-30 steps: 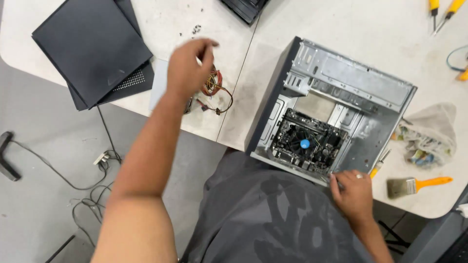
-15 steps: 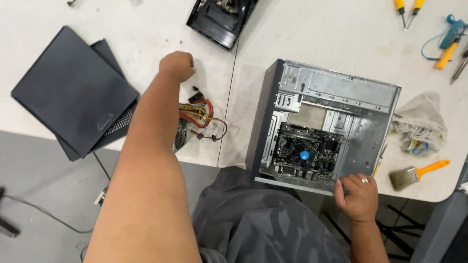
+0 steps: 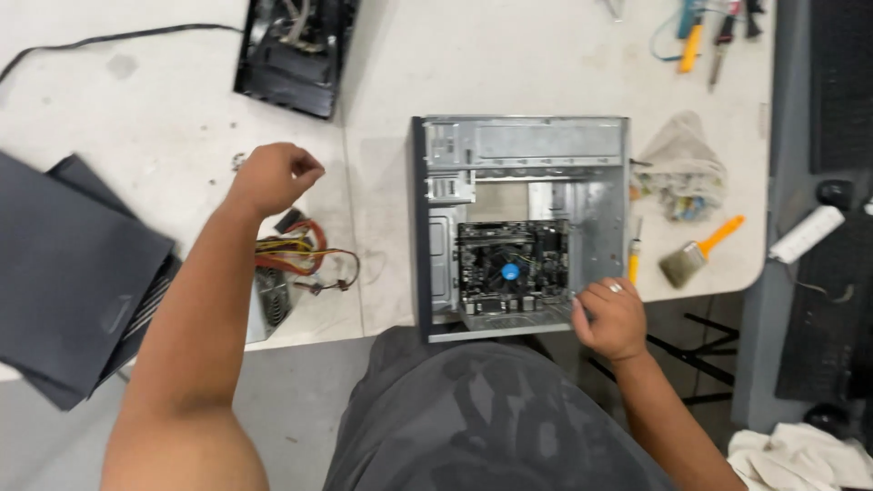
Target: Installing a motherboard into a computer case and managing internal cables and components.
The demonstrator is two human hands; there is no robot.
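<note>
An open grey computer case lies flat on the white table, with a motherboard and its blue-centred fan inside. My right hand grips the case's near right corner, a ring on one finger. My left hand is stretched out to the left of the case, fingers curled into a fist with nothing visible in it. It hovers just beyond a power supply with a bundle of coloured wires. Some small screws lie beside that hand.
Black side panels are stacked at the left edge. A black front panel lies at the back. Right of the case are a rag, an orange-handled brush, a yellow screwdriver and hand tools. A keyboard sits far right.
The view has swung so the case sits square and central. My left hand has stayed over the table beyond the power supply, fingers closed. My right hand has kept to the case's near corner.
</note>
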